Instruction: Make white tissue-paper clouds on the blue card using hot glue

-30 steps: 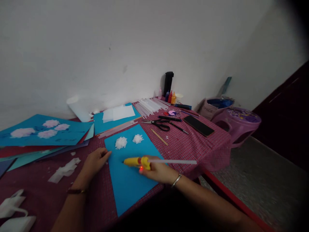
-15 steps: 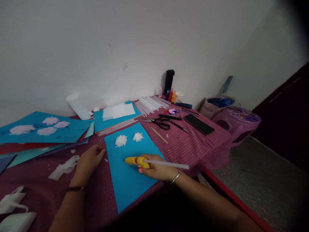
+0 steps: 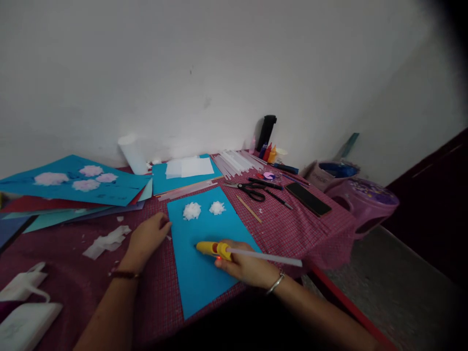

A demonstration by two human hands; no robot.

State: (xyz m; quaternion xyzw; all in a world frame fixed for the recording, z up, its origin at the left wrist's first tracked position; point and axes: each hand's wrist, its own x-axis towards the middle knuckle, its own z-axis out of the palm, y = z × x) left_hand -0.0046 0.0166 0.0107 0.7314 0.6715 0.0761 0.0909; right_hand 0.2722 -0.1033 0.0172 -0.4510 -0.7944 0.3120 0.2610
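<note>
My right hand point(image 3: 246, 267) is closed round a yellow glue gun point(image 3: 214, 249) with a white glue stick point(image 3: 266, 257) poking out behind it. The gun's nozzle points left over a blue paper sheet point(image 3: 204, 273) on the table. Two white fluffy tufts point(image 3: 192, 210) point(image 3: 217, 208) sit on the sheet's far end. My left hand point(image 3: 148, 236) rests at the sheet's left edge, fingers curled against the red checked tablecloth point(image 3: 292, 229), holding nothing I can make out.
Left: stacked coloured sheets point(image 3: 73, 187) with pink tufts, white paper scraps point(image 3: 106, 241), a white roll point(image 3: 133, 153). Far side: glue sticks point(image 3: 234, 161), scissors point(image 3: 252, 190), a phone point(image 3: 309, 199), a black flask point(image 3: 266, 131), small bottles. A purple stool point(image 3: 361, 197) stands right of the table.
The view has shifted a little left and down. My left hand has slid back to the blue sheet's edge. My right hand keeps the glue gun over the sheet.
</note>
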